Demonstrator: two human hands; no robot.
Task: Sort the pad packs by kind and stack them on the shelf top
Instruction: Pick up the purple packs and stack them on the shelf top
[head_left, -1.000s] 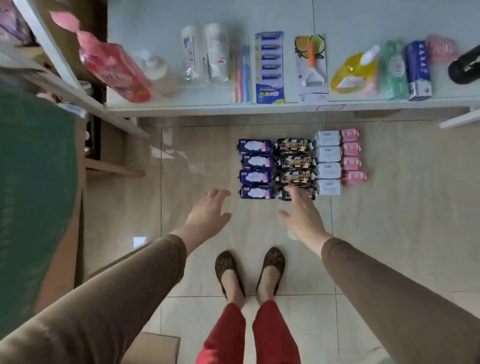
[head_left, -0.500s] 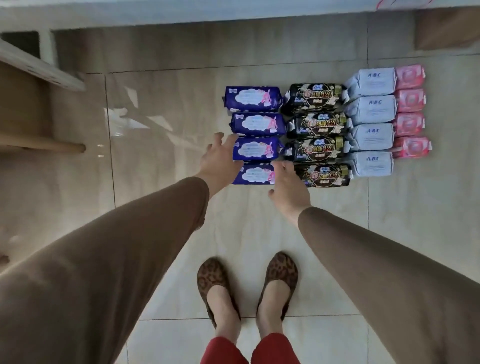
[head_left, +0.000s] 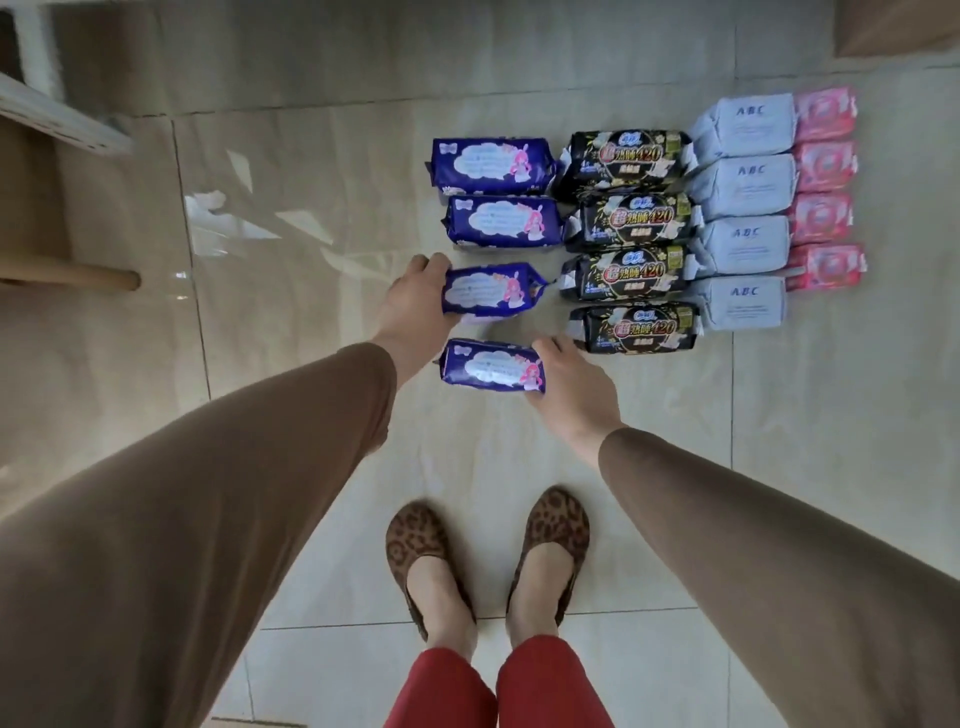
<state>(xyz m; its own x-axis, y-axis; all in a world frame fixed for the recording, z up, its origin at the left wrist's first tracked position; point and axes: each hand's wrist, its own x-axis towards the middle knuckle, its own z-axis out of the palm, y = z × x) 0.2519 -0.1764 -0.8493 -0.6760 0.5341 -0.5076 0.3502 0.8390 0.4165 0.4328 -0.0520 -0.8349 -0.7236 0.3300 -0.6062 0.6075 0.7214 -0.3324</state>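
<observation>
Pad packs lie in four columns on the tiled floor: purple, black, pale blue and pink. My left hand (head_left: 413, 306) grips the left end of the third purple pack (head_left: 491, 290), which is tilted and off the floor. My right hand (head_left: 571, 387) grips the right end of the nearest purple pack (head_left: 491, 366), pulled clear of the column. Two purple packs (head_left: 498, 192) still lie in place. Beside them are several black packs (head_left: 631, 239), several pale blue packs (head_left: 743, 213) and several pink packs (head_left: 823, 187). The shelf top is out of view.
A white shelf edge (head_left: 57, 119) and a wooden leg (head_left: 72, 273) stand at the left. My two feet in leopard-print shoes (head_left: 488, 551) stand just behind the packs. A brown box corner (head_left: 893, 26) shows at the top right.
The camera has tipped down and closer, so the shelf has left the view. Both hands went from open reaching to closed, each on a purple pack, and lifted them out of the column.
</observation>
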